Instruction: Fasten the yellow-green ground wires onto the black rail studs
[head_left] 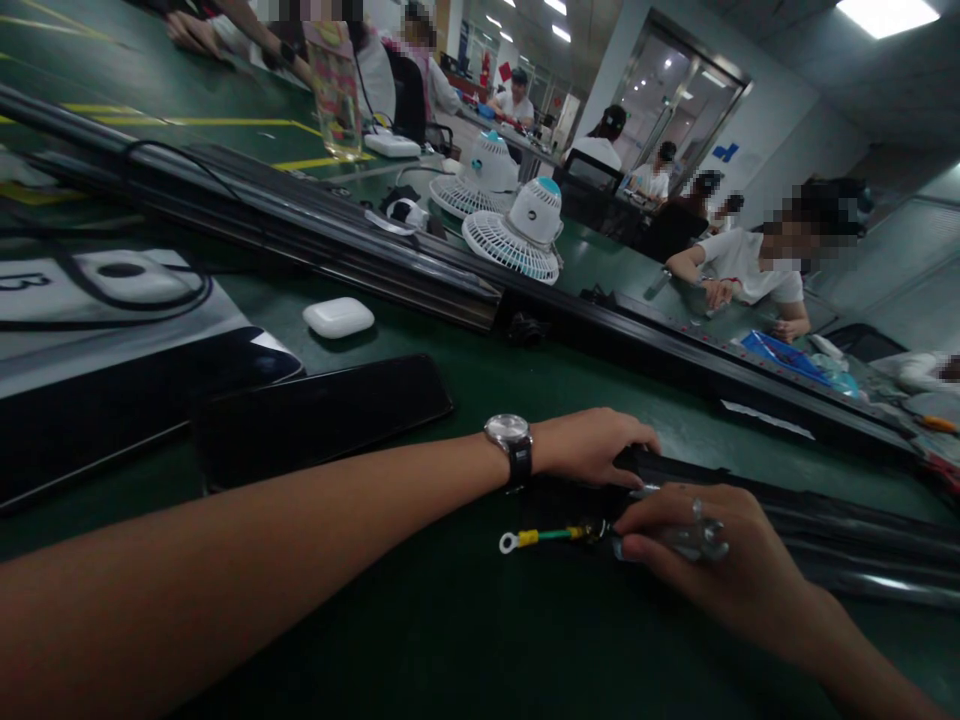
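- A person's right hand (739,535) grips a silvery metal wrench (705,541), fingers closed around it, the forked end showing beside the knuckles.
- The left hand (592,445) reaches across, fingers curled at the near end of a long, glossy black strip (847,535); how firmly it holds, one cannot tell.
- Just beyond the right fingertips, a short green-and-yellow wire (555,535) points away from the grip, tipped by a flat metal ring terminal (508,543) with a yellow sleeve; its inner end is lost in shadow near the fingers.
- A round silver-faced watch (508,430) on a dark band circles the left wrist.
- The strip's surface is smooth, with bright streaks of reflected light; the dark green tabletop (420,650) spreads beneath.
- The left forearm crosses in front of a flat black rectangular slab (322,420), near a rounded white case (339,318).
- A long black rail (637,345) runs diagonally behind the hands, dividing them from two white caged fans (514,240) and a white-shirted co-worker (750,265) near a blue tray (780,358).
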